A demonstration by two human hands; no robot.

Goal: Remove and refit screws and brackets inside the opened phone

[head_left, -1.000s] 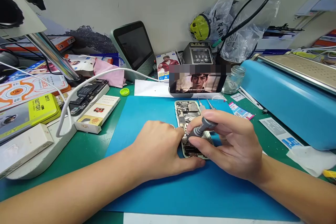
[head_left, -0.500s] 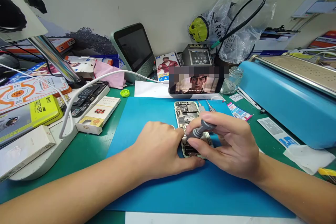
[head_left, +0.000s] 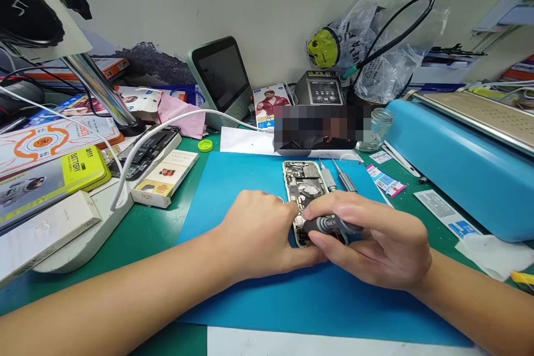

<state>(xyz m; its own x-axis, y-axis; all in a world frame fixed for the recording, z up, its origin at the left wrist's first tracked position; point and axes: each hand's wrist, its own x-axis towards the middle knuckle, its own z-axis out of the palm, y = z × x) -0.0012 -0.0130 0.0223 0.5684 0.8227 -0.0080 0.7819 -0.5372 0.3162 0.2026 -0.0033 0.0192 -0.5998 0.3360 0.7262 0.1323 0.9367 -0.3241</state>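
An opened phone (head_left: 309, 179) lies on the blue mat (head_left: 233, 178), its circuit board and inner parts exposed. My left hand (head_left: 258, 236) is closed against its left side, fingers curled under, with the thumb along the bottom edge. Between the thumb and fingers of my right hand (head_left: 386, 242) is a dark grey screwdriver (head_left: 326, 225), its ribbed handle lying almost level over the lower half of the phone. The screwdriver's tip cannot be made out. Two more screwdrivers, one light grey (head_left: 329, 178) and one darker (head_left: 345, 177), rest just right of the phone.
Behind the mat stands a propped phone (head_left: 317, 142), partly blurred out. A glass jar (head_left: 381, 128) and a blue machine (head_left: 459, 172) are to the right. On the left are a white cable (head_left: 137, 139), a small box (head_left: 167, 178), a battery pack (head_left: 54, 183) and a lamp post (head_left: 100, 86).
The screwdriver has tipped from a slant to nearly level, and my right hand has turned with it. My left hand keeps its hold. The whole view has shifted slightly.
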